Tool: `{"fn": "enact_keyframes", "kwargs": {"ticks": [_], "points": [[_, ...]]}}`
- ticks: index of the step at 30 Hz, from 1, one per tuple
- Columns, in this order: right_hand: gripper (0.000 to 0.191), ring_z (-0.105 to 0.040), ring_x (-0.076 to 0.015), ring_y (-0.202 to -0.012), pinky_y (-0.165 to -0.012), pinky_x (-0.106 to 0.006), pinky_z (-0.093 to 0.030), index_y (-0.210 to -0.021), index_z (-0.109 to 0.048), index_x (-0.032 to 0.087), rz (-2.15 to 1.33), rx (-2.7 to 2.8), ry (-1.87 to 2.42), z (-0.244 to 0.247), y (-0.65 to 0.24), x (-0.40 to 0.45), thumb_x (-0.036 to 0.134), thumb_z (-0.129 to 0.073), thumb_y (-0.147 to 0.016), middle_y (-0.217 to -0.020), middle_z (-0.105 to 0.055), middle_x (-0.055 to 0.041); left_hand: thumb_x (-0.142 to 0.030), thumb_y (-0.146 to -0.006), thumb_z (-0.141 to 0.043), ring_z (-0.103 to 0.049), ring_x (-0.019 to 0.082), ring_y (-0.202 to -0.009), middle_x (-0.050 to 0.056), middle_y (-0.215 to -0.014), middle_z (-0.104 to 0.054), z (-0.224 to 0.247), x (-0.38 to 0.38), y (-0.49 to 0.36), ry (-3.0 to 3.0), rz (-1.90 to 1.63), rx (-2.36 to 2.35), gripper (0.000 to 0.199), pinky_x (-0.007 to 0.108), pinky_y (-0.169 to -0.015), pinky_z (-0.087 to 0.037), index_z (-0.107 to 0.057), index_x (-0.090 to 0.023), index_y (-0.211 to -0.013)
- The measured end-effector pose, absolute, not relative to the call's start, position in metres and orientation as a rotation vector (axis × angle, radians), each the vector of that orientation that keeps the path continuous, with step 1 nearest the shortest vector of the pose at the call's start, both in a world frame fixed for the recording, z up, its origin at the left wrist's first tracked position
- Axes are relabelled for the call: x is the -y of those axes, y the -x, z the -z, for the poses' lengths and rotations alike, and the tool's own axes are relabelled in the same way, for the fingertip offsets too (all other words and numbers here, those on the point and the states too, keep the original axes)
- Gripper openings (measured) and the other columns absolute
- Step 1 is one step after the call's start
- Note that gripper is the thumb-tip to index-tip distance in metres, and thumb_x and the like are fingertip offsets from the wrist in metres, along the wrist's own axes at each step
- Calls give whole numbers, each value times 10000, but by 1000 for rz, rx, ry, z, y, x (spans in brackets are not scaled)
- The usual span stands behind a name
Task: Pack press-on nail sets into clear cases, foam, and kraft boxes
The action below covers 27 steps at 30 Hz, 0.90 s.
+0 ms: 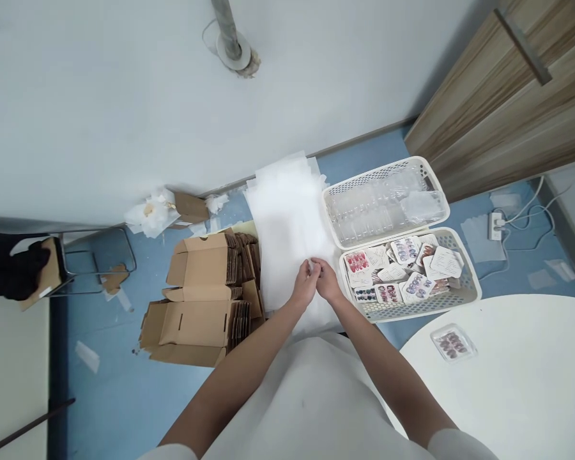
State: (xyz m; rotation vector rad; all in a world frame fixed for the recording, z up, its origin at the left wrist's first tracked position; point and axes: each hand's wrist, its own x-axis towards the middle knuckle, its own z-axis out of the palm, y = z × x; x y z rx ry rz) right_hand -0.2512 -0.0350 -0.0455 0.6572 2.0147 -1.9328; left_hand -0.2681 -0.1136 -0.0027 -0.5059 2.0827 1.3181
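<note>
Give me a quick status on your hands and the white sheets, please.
Left hand and right hand together over white sheets; grip unclear. Hands hide part of stack. Baskets close right, cardboard boxes close left.

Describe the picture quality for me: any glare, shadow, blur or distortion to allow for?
Head view: soft, fairly even light, with the white sheets nearly washed out and faintly shadowed; head view: small highlights on the clear plastic packs; head view: the wooden cabinet slants strongly, probably wide-angle stretch and camera tilt; head view: print on the cards too small to read.
</note>
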Motion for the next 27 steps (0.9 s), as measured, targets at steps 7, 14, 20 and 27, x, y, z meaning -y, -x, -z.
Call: {"fn": "enact_keyframes", "kwargs": {"ticks": [7,14,20,27], "points": [[468,-463,-203,-1113,-958,-364,-361,-1169,-466,146,1705,-2278,-593,41,251,32,189,-463,-703,-1194,-497,-109,-470,-739,-519,-231,252,-1278,126,-1387,-262,-12,131,259,535,-1095,-2258,617,369,-1020,-234,-344,-180,-1254],[589,-253,-246,-1270,-1032,-392,-266,-1278,-332,54,1417,-2445,-426,29,243,49,125,-451,-706,-1346,-318,-170,-477,-748,-483,-39,258,-1319,144,-1430,-121,-14,153,254,455,-883,-2281,668,416,-1044,-141,-274,-157,-1295],[436,-391,-210,-1191,-993,-366,-329,-1185,-471,114,1379,-2766,-351,-8,228,35,131,-406,-755,-1258,-455,-126,-453,-751,-494,-87,212,-1319,135,-1430,-119,-27,157,246,293,-1086,-2318,684,347,-1052,-156,-223,-167,-1309],[300,-589,-153,-900,-797,-304,-468,-902,-625,199,1413,-3028,-122,-73,189,14,91,-378,-772,-954,-631,-50,-412,-710,-560,-12,229,-1322,163,-1435,-3,-41,164,227,176,-1219,-2341,785,342,-1055,-144,-148,-142,-1322]]}}
